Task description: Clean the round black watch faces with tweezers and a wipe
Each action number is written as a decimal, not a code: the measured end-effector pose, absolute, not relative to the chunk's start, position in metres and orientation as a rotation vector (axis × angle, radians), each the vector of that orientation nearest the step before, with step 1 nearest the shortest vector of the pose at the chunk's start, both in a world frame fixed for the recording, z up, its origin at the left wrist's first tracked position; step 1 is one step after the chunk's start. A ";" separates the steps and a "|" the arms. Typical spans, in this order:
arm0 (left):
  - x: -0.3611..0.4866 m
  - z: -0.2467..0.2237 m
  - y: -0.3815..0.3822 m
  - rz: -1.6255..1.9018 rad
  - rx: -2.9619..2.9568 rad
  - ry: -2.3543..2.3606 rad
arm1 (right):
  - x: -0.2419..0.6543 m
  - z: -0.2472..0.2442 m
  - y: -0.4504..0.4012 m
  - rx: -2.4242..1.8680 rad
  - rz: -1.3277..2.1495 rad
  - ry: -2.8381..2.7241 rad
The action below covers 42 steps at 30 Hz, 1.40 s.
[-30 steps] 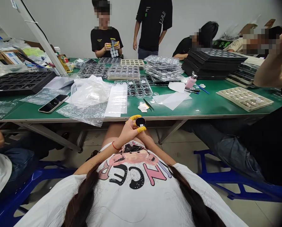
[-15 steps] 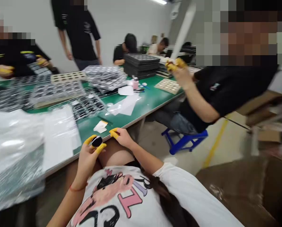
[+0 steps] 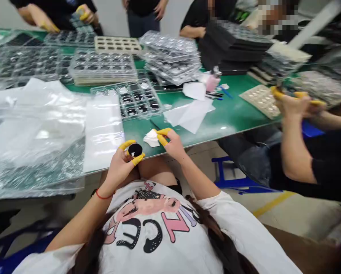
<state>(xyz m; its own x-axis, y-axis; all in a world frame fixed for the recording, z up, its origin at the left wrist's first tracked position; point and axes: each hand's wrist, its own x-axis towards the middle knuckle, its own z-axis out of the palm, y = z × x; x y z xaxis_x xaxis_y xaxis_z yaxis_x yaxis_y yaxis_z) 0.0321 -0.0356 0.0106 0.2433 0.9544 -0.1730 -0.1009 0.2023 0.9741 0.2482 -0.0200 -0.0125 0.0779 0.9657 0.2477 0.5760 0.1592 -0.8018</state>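
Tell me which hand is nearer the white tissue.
Right. The right hand is beside the tissue, at its edge; the left hand, holding a black disc, is farther left.

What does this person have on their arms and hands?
The left hand and right hand wear yellow rubber finger cots on some fingers. A thin red string bracelet circles the left wrist. Both arms are bare below the short sleeves of a white T-shirt.
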 end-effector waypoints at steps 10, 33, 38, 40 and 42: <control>0.008 -0.001 -0.003 0.859 1.183 1.094 | 0.222 -0.011 -0.008 -1.499 0.413 -1.965; -0.033 0.006 -0.007 0.927 1.342 1.109 | 0.233 0.010 0.032 -1.618 -0.007 -1.905; -0.075 -0.007 -0.015 0.792 1.711 1.223 | 0.280 0.014 0.004 -2.282 0.180 -1.880; -0.073 -0.011 -0.020 0.707 1.842 1.150 | 0.283 0.010 0.000 -2.360 0.343 -1.831; -0.067 -0.011 -0.025 0.703 1.830 1.137 | 0.282 0.008 0.000 -2.347 0.430 -1.760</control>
